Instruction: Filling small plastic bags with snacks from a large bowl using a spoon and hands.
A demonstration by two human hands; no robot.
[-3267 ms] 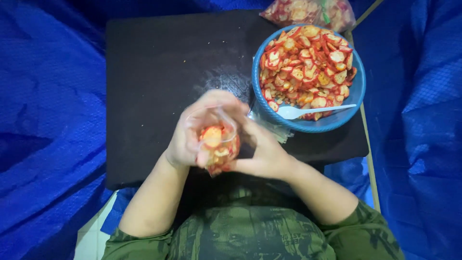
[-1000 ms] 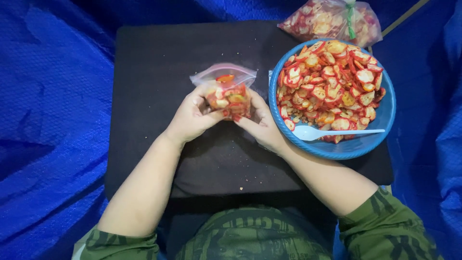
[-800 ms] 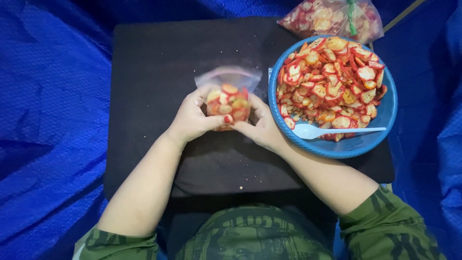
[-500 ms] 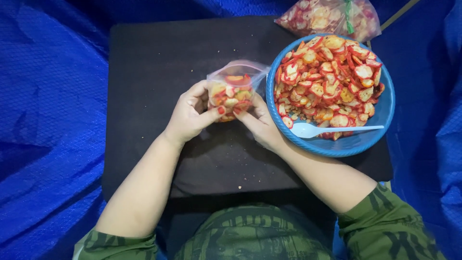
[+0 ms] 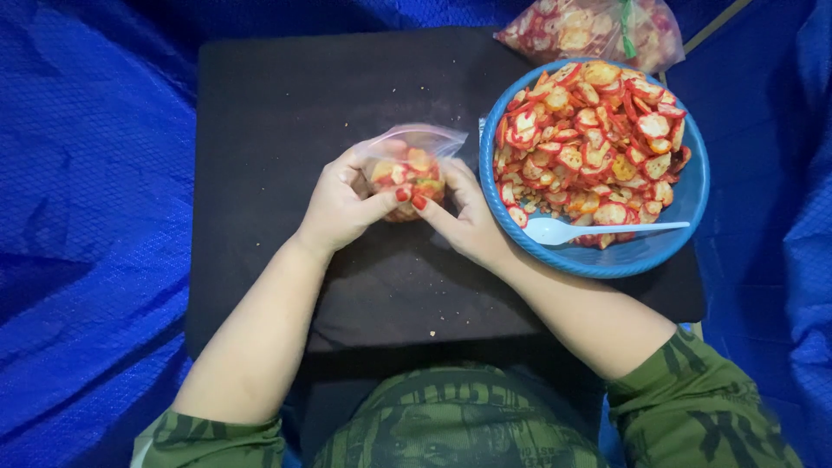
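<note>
Both hands hold a small clear plastic bag (image 5: 414, 154) partly filled with red-edged round chips, just above the black table (image 5: 277, 104). My left hand (image 5: 340, 206) wraps the bag's left side. From the right, my right hand (image 5: 464, 217) pinches it with thumb and fingers. The bag's open top points away from me. Right beside it stands a blue bowl (image 5: 641, 256) heaped with the same chips, a white plastic spoon (image 5: 598, 230) lying on its near rim.
A larger tied clear bag of chips (image 5: 598, 30) lies behind the bowl at the table's far right corner. Blue tarpaulin (image 5: 87, 217) surrounds the table on all sides. A few crumbs lie on the table near its front edge.
The bag was lifted close to my chest, then carried out over the table beside the bowl. In the last second both hands kept shifting their grip around it.
</note>
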